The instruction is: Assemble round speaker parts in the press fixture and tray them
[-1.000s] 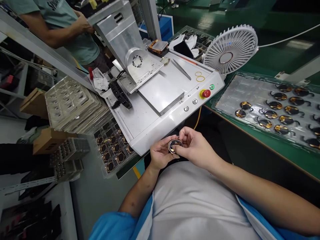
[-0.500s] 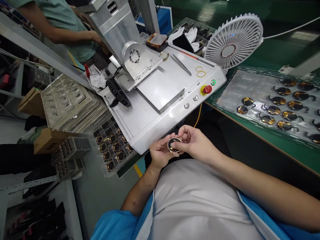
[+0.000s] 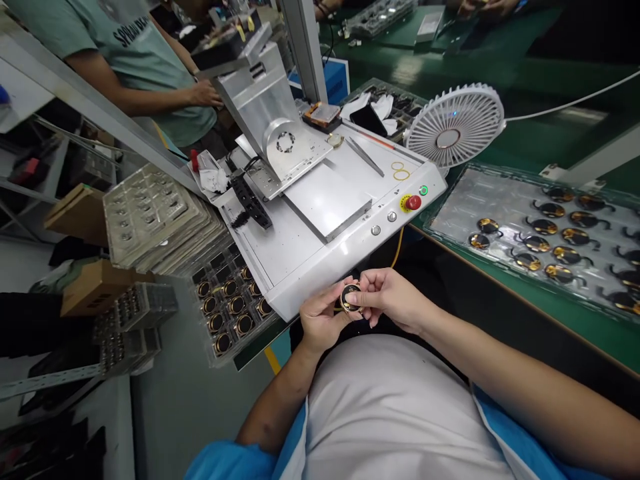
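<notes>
A round watch case (image 3: 351, 298) with a gold rim and dark inside is held in front of my belly, just off the machine's front edge. My left hand (image 3: 323, 319) grips its left side between thumb and fingers. My right hand (image 3: 387, 299) is closed at its right side, the thumb pressed onto the dark inside. Whatever small part may lie under that thumb is hidden. Ahead stands the white machine base (image 3: 325, 263) with a metal plate (image 3: 327, 203) on top.
Trays of round parts lie at the left (image 3: 233, 307) and right (image 3: 540, 240). A white fan (image 3: 453, 127), tweezers (image 3: 366, 157), yellow rings (image 3: 400, 171) and a red button (image 3: 413, 202) are by the machine's right side. A person in green (image 3: 145, 73) stands beyond.
The view has tilted up, so the machine and trays sit lower in the picture. My right fingers have shifted on the watch case, which both hands still hold.
</notes>
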Motion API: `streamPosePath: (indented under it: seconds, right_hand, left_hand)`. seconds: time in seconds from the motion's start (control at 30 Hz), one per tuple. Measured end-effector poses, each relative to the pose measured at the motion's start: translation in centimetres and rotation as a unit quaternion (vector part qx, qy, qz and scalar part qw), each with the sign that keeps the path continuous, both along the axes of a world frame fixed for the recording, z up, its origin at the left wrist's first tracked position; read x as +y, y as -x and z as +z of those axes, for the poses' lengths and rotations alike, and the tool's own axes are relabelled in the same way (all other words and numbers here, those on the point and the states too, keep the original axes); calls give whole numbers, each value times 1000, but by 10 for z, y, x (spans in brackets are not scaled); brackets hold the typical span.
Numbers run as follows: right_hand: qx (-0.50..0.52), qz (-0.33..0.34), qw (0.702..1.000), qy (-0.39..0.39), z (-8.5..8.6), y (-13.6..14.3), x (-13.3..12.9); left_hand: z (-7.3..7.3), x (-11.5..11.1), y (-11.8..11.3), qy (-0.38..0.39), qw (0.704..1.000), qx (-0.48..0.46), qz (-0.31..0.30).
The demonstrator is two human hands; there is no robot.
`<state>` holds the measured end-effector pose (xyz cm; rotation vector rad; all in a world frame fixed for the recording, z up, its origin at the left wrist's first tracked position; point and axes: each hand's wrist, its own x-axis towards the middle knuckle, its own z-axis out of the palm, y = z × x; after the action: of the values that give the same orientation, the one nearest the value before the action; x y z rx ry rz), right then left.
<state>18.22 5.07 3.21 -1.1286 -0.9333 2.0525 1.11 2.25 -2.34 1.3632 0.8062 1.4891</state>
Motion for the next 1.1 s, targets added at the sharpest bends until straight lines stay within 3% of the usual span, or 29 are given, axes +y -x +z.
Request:
streamPosePath:
  seconds: [0.1, 0.27, 0.4, 0.53, 0.7, 0.77, 1.1]
  right_hand:
    - [-63, 3, 997, -51, 7, -11, 29]
    - [-145, -216, 961, -95, 21, -26, 96]
    - [-165, -245, 946, -130, 29, -27, 122]
    - [-136, -233, 942, -202, 33, -26, 98]
    - [-109, -25, 980, -166, 30, -21, 38]
    - [-110, 19, 983, -144, 27, -17, 22]
    - [-152, 25, 978, -139, 20, -11, 15]
  left_hand:
    - [12, 5, 1, 3, 1000, -18, -15]
    - [21, 7, 4, 60, 994, -50, -82]
    - [20, 6, 6, 56, 998, -4, -40]
    - [20, 5, 4, 38, 995, 73, 50]
    - [23, 5, 1, 4, 986, 137, 95]
    - [25, 5, -1, 4, 984, 147, 99]
    - [24, 2, 0, -24, 976, 183, 118]
